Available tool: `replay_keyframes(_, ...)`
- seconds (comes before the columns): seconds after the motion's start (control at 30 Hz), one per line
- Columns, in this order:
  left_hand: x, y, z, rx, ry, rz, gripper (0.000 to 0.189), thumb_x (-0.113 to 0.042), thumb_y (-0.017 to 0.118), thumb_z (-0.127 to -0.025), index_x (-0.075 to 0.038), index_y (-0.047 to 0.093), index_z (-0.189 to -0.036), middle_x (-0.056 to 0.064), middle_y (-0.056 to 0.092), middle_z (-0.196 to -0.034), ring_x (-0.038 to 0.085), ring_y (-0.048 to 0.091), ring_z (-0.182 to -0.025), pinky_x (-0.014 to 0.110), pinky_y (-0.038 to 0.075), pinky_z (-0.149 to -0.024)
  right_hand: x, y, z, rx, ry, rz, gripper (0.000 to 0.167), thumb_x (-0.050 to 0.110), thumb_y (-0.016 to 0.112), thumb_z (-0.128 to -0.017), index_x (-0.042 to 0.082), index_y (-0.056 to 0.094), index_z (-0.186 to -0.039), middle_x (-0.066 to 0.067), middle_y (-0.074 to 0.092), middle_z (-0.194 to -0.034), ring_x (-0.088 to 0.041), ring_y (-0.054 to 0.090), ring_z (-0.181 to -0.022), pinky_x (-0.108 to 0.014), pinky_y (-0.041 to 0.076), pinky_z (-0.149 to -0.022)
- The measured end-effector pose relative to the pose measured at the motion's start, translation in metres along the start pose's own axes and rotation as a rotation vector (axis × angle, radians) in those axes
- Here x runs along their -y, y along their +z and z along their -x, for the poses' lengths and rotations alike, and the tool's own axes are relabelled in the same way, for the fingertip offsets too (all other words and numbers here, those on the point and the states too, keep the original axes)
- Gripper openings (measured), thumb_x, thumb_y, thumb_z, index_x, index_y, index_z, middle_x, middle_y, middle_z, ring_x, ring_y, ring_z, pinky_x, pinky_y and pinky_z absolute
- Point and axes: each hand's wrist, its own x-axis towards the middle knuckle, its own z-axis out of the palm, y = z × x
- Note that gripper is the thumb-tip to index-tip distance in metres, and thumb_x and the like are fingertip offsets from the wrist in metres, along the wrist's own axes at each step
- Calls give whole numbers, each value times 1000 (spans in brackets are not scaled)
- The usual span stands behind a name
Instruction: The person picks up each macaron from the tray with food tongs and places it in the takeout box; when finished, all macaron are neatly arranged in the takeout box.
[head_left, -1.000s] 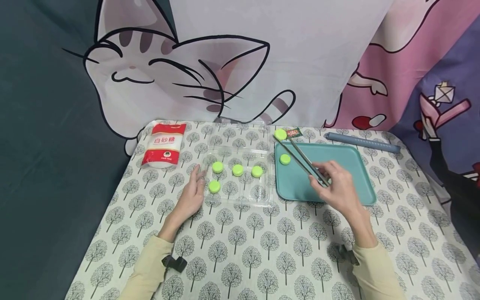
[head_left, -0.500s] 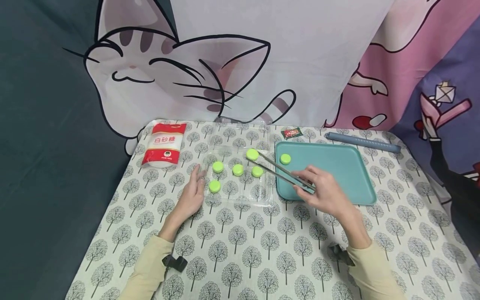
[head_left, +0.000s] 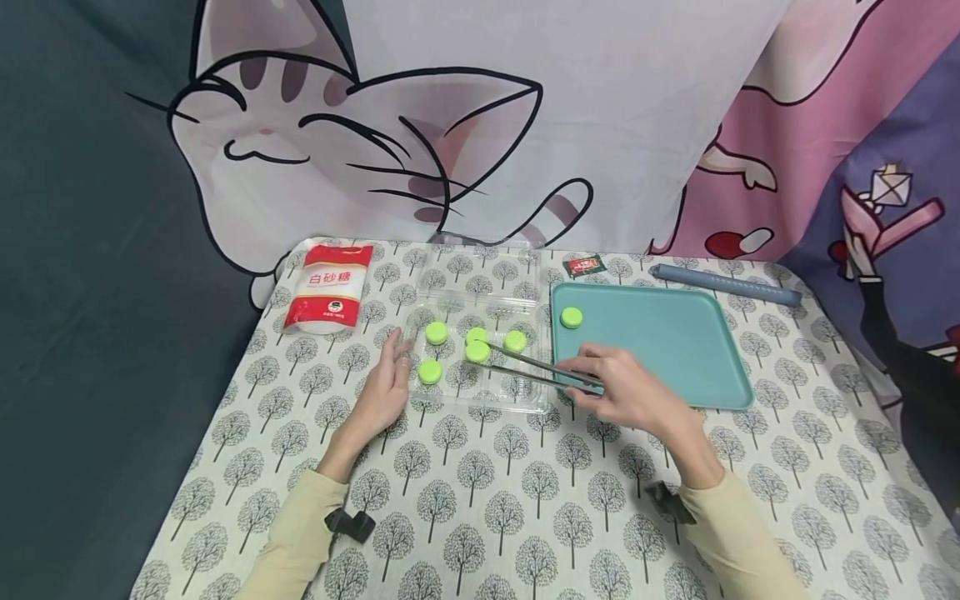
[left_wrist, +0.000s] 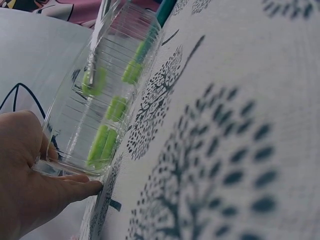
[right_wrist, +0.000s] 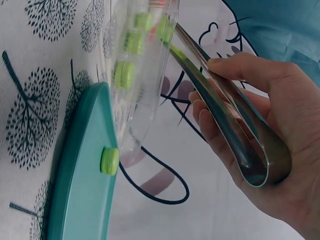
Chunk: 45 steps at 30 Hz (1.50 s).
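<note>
My left hand (head_left: pixel 386 387) holds the left rim of a clear plastic box (head_left: pixel 517 402), its thumb and fingers about the wall in the left wrist view. Several light-green macarons (head_left: pixel 437 333) stand in the box. With my right hand (head_left: pixel 615 385) I grip metal tongs (right_wrist: pixel 220 107), which reach leftward over the box. Between their tips is a green macaron (head_left: pixel 477 352), just in front of another in the back row. One more macaron (head_left: pixel 572 317) lies at the left of the teal tray (head_left: pixel 675 350). Whether the held macaron touches the box floor cannot be told.
The box's clear lid (head_left: pixel 480 267) is folded back behind it. A red and white sugar bag (head_left: pixel 328 290) lies at the left. Behind the tray are a small green and red packet (head_left: pixel 584 266) and a grey-blue rod (head_left: pixel 726 285). A patterned cloth (head_left: pixel 450 517) covers the table.
My right hand has moved left and toward me, carrying the macaron in the tongs from behind the tray's left corner to over the box. The left hand has stayed on the box.
</note>
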Motion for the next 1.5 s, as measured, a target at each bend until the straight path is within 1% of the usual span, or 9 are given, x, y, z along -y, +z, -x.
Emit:
replay_keyframes(0.3, -3, 0, 1, 4, -11, 10, 60, -12, 33, -109, -4, 6, -162, 22, 36, -160, 45, 38, -145, 57, 28, -124, 5, 6, -10, 61, -40, 6, 37, 9, 78, -84, 0, 73, -120, -7, 66, -91, -2, 44, -60, -17, 46, -48)
replay_keyframes(0.57, -3, 1, 0, 3, 4, 15, 60, -10, 33, -109, -3, 6, -162, 23, 37, -160, 45, 37, -145, 57, 27, -124, 7, 4, -12, 107, -17, -5, 38, 9, 78, -84, -2, 72, -121, -8, 64, -91, -2, 43, -57, -16, 44, -45)
replay_keyframes(0.7, -3, 1, 0, 10, 7, 14, 60, -10, 32, -109, -2, 5, -162, 24, 36, -160, 45, 38, -145, 57, 27, -124, 5, 2, -11, 114, -3, -17, 39, 9, 78, -84, -1, 71, -121, -7, 64, -90, -2, 41, -55, -17, 43, -44)
replay_keyframes(0.8, -4, 1, 0, 13, 7, 14, 60, -10, 33, -109, -2, 5, -162, 24, 35, -161, 45, 37, -146, 57, 27, -124, 3, 0, -8, 104, -6, -22, 38, 8, 77, -84, 0, 72, -121, -4, 63, -89, -2, 43, -55, -17, 43, -45)
replay_keyframes(0.97, -3, 1, -1, 11, 6, 7, 60, -10, 32, -109, -2, 6, -162, 24, 35, -161, 45, 35, -147, 58, 25, -125, -4, -4, -2, 48, -20, -45, 37, 5, 75, -83, 1, 72, -120, 3, 61, -85, -2, 44, -58, -18, 44, -45)
replay_keyframes(1.1, -1, 1, -1, 6, 4, 1, 59, -11, 33, -109, -3, 6, -162, 24, 35, -161, 45, 35, -147, 57, 24, -125, -10, -7, 4, -18, -37, -76, 37, 3, 74, -84, 0, 72, -121, 4, 60, -84, -2, 44, -60, -19, 43, -47)
replay_keyframes(1.2, 0, 1, 0, 5, 0, 2, 60, -12, 33, -109, -4, 6, -162, 23, 36, -161, 45, 35, -147, 58, 24, -125, -14, -9, 8, -70, -50, -69, 37, 3, 74, -84, 1, 71, -121, 5, 60, -85, -3, 46, -62, -19, 44, -49)
replay_keyframes(1.37, 0, 0, 1, 10, -8, 7, 60, -13, 32, -109, -5, 6, -162, 22, 35, -161, 44, 36, -147, 57, 24, -125, -21, -13, 14, -185, -81, -30, 38, 3, 76, -81, 1, 72, -119, 5, 64, -87, -9, 52, -66, -21, 47, -54)
replay_keyframes(1.5, -1, -1, 2, 6, -15, 8, 60, -14, 33, -109, -5, 6, -162, 22, 35, -161, 44, 36, -147, 57, 24, -125, -27, -15, 19, -297, -87, -31, 39, 0, 78, -77, 0, 73, -116, 3, 65, -85, -9, 55, -67, -22, 48, -50)
